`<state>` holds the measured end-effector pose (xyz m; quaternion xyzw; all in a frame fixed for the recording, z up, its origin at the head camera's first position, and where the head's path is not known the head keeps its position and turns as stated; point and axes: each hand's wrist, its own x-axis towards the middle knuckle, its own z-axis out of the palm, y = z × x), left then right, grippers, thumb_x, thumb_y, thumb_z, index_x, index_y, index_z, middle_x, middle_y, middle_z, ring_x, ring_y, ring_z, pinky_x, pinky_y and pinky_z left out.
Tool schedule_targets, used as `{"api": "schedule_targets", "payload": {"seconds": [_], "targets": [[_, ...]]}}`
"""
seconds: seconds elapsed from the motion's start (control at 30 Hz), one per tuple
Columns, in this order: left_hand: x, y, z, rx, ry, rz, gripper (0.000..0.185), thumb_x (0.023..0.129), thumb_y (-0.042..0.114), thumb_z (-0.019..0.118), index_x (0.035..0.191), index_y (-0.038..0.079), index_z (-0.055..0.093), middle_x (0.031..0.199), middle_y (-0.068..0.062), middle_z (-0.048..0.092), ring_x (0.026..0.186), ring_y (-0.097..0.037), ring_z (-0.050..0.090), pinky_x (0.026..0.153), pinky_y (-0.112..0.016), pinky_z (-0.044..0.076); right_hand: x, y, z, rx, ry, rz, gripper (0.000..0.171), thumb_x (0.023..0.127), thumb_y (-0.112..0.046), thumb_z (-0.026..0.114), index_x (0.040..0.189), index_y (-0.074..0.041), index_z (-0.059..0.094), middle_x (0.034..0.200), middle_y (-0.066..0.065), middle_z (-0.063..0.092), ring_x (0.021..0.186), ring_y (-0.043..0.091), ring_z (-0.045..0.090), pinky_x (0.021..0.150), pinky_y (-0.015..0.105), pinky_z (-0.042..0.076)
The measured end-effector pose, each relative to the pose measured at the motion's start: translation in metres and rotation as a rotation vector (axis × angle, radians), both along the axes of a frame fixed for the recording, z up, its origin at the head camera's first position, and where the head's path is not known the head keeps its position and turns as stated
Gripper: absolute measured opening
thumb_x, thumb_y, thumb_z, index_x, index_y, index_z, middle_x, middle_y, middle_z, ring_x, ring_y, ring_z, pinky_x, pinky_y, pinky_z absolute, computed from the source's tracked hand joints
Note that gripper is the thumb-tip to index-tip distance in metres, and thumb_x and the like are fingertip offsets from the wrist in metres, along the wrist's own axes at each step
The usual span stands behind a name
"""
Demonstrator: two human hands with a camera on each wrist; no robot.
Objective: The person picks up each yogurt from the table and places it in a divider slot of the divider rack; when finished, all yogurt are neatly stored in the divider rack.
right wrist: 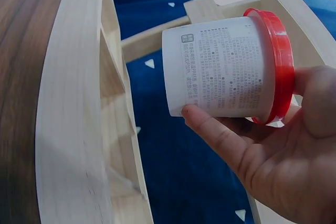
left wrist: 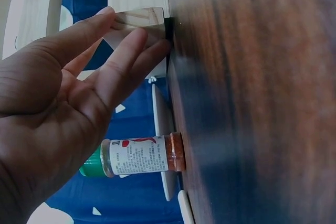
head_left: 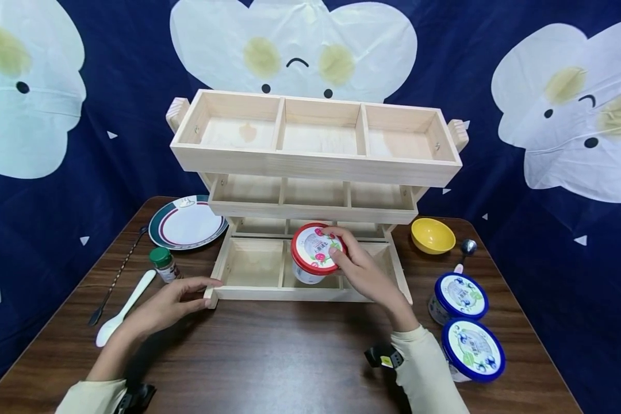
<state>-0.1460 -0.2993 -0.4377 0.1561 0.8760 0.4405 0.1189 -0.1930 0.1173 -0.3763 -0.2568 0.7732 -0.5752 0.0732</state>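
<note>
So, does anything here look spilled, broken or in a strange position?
Nothing looks spilled or broken. The only odd point: the red-lidded tub is tilted, not flat, in the right hand at the middle compartment of the wooden rack's lowest tier. The left hand touches the rack's front left corner. The spice jar stands upright.

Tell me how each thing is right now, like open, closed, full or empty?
Red-lidded white tub: lid on, held by right hand.
Two blue-lidded tubs: lids on.
Green-capped spice jar: capped, upright.
Tiered wooden rack: compartments empty; left hand touches its corner.
Yellow bowl: empty.
</note>
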Motion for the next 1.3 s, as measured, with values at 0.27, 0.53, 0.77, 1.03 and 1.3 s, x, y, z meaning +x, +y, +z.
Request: {"api": "schedule_targets", "payload": {"seconds": [0.27,0.53,0.77,1.03,1.3], "targets": [[0.000,0.000,0.002,-0.003,-0.024,0.011,0.039,0.104,0.004,0.070,0.143,0.004,0.068,0.140,-0.019,0.070,0.131,-0.039,0.061,0.102,-0.052,0.054,-0.003,-0.024,0.000,0.029,0.036,0.044,0.042,0.117,-0.019,0.050,0.158,-0.014,0.046,0.150,0.012,0.052,0.126,0.024,0.056,0.104,0.041,0.050],[-0.001,0.002,0.001,-0.014,-0.026,0.022,0.039,0.104,0.004,0.071,0.142,0.005,0.069,0.138,-0.017,0.071,0.128,-0.035,0.062,0.102,-0.055,0.053,-0.009,-0.047,-0.003,-0.021,0.011,0.097,0.042,0.117,-0.018,0.049,0.159,-0.014,0.045,0.148,0.014,0.054,0.121,0.023,0.061,0.095,0.036,0.057],[0.001,0.002,0.002,-0.009,-0.044,0.034,0.038,0.104,0.004,0.071,0.142,0.005,0.069,0.139,-0.018,0.070,0.131,-0.040,0.062,0.106,-0.064,0.050,-0.013,-0.066,-0.009,-0.045,-0.022,0.110,0.043,0.117,-0.019,0.049,0.159,-0.015,0.044,0.145,0.016,0.054,0.117,0.024,0.064,0.096,0.054,0.059],[0.002,-0.001,0.002,0.001,-0.051,0.031,0.039,0.104,0.004,0.070,0.143,0.004,0.068,0.139,-0.020,0.070,0.130,-0.039,0.062,0.106,-0.065,0.050,-0.017,-0.084,-0.010,-0.054,-0.070,0.133,0.042,0.118,-0.023,0.048,0.159,-0.016,0.043,0.146,0.016,0.054,0.119,0.025,0.066,0.096,0.057,0.059],[0.001,-0.002,-0.001,0.016,-0.050,0.026,0.039,0.105,0.006,0.070,0.144,0.004,0.068,0.140,-0.020,0.069,0.131,-0.040,0.062,0.105,-0.064,0.051,-0.024,-0.093,-0.017,-0.093,-0.113,0.161,0.042,0.118,-0.019,0.045,0.160,-0.014,0.041,0.147,0.019,0.052,0.119,0.029,0.068,0.095,0.057,0.059]]}}
